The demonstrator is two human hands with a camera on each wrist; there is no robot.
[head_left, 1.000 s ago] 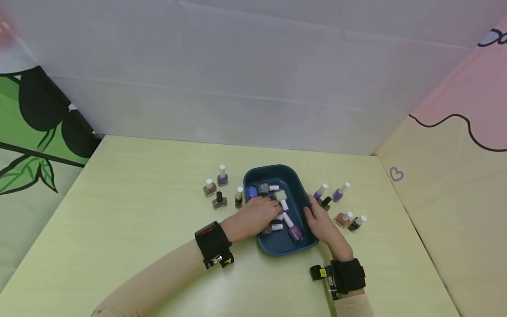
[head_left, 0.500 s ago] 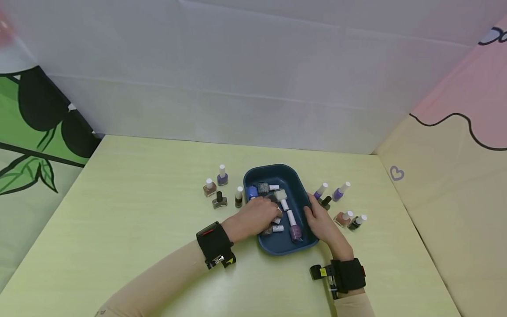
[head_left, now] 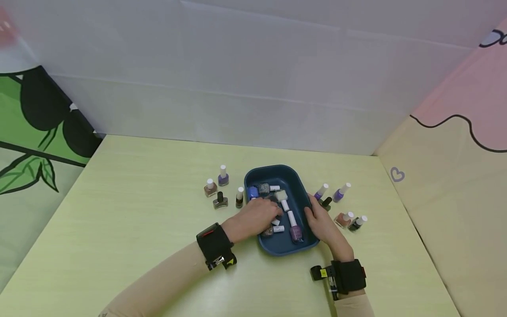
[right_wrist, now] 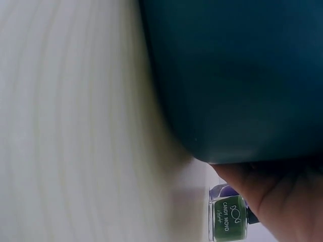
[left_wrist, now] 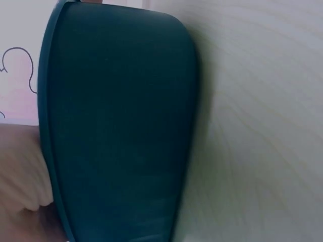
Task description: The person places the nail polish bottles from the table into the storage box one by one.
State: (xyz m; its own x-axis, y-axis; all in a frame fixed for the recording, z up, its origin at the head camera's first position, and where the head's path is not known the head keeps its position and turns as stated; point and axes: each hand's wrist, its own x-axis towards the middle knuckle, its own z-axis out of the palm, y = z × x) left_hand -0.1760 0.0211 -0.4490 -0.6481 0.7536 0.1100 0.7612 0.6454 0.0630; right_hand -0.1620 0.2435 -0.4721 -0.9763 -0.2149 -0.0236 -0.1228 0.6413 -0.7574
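Observation:
A dark blue plastic tray (head_left: 291, 180) rests on the table with several nail polish bottles lying inside. My left hand (head_left: 253, 218) reaches over its left rim, fingers bent down among the bottles; whether they pinch one is hidden. A white cap (head_left: 276, 222) shows just under those fingers. Nearby in the tray lie a purple bottle (head_left: 295, 233) with a long white cap, a pale bottle (head_left: 281, 196), a grey glitter bottle (head_left: 263, 189) and a blue bottle (head_left: 252, 192). My right hand (head_left: 325, 224) grips the tray's right rim, thumb on the inner side.
Left of the tray stand several bottles, among them a purple bottle (head_left: 223, 178) and a black-capped bottle (head_left: 220, 201). Several more are at its right, including an orange-brown bottle (head_left: 343, 219) and a green bottle (right_wrist: 229, 219). A pale wall (head_left: 237, 119) borders the table's back.
Inside the tray, the purple bottle has swung more upright in the head view, and the white caps under my left fingers have shifted slightly. My right hand has kept its place on the rim.

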